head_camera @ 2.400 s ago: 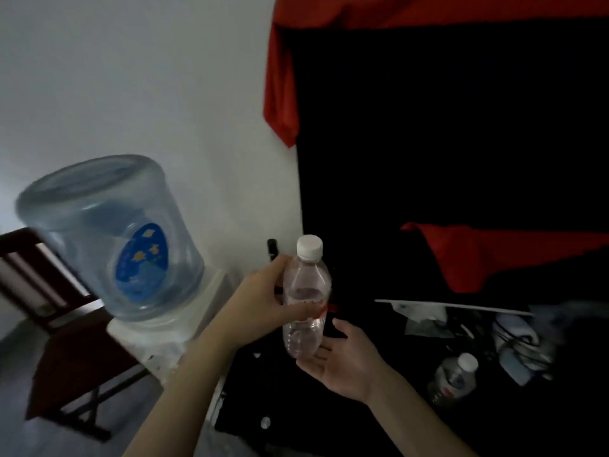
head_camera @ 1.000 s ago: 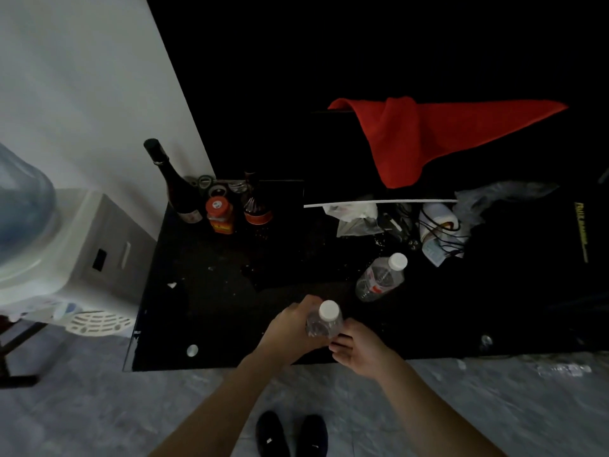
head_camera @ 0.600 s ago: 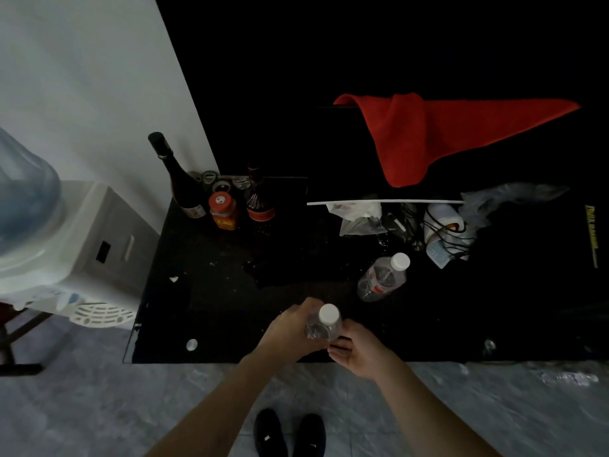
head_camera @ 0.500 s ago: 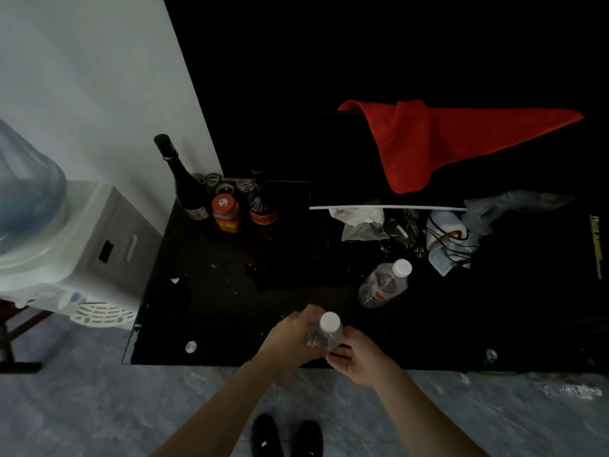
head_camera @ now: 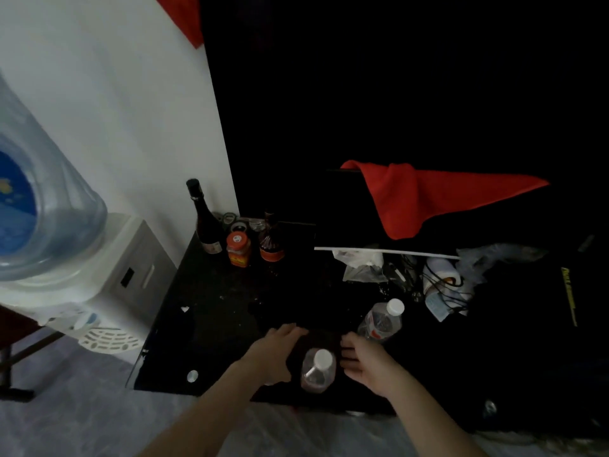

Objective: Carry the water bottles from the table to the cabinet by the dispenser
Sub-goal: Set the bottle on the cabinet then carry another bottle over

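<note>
A clear water bottle with a white cap point(head_camera: 318, 369) stands upright near the front edge of the black glass-topped cabinet point(head_camera: 211, 328), with the left hand point(head_camera: 276, 352) at its 9 o'clock and the right hand point(head_camera: 366, 361) at its 3 o'clock, both with fingers spread apart and neither gripping it. A second capped water bottle point(head_camera: 382, 319) lies tilted at about 2 o'clock from the first. The water dispenser point(head_camera: 108, 275) stands beside the cabinet at 9 o'clock, a dark wine bottle point(head_camera: 203, 219) and an orange-lidded jar point(head_camera: 238, 249) toward 11 o'clock.
</note>
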Motion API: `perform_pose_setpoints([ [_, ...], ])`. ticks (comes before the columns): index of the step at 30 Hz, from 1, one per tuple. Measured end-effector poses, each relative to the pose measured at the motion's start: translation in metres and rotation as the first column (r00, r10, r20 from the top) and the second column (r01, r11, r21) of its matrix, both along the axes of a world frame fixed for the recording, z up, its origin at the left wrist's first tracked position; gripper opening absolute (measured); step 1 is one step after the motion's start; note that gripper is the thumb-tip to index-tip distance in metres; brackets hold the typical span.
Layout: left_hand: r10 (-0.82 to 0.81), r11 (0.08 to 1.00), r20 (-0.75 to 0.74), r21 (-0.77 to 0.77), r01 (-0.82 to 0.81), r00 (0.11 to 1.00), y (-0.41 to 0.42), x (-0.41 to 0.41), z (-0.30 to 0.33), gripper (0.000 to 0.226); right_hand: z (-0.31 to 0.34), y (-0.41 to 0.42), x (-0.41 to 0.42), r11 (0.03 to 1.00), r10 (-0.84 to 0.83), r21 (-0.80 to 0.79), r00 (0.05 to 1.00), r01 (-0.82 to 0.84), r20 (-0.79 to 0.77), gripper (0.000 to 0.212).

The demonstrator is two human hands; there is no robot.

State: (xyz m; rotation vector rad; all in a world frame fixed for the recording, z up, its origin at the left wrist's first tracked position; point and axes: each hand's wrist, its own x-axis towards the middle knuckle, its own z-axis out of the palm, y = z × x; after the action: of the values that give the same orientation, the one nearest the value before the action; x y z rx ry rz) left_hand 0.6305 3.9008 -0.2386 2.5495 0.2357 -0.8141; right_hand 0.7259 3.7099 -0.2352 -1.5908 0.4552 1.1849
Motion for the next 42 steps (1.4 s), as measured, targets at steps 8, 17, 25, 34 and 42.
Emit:
perform_pose_setpoints([
  [8,0.022,0.940,0.435,0.297,-0.167,0.900,0.037,0.026,0.144,0.067,0.142,0.015,0.024,0.875,0.476,-0.224,0.678,-0.430,0.560,0.045],
  [17,-0.064,0.849,0.685,0.419,-0.321,0.725,0.013,0.012,0.259,0.077,0.263,0.006,-0.004,0.781,0.607,-0.586,0.041,-0.216,0.793,0.066],
  [25,-0.155,0.871,0.748,0.412,-0.268,0.645,0.004,-0.038,0.295,0.091,0.298,-0.017,-0.049,0.690,0.721,-0.710,-0.049,0.142,0.691,0.075],
  [34,-0.253,0.894,0.719,0.429,-0.127,0.647,0.000,-0.099,0.287,0.099,0.290,-0.024,-0.135,0.620,0.757,-0.754,0.088,0.216,0.648,0.084],
  [42,-0.346,0.908,0.722,0.418,0.021,0.600,-0.054,-0.116,0.291,0.075,0.297,-0.075,-0.196,0.581,0.730,-0.762,0.232,0.285,0.643,0.084],
])
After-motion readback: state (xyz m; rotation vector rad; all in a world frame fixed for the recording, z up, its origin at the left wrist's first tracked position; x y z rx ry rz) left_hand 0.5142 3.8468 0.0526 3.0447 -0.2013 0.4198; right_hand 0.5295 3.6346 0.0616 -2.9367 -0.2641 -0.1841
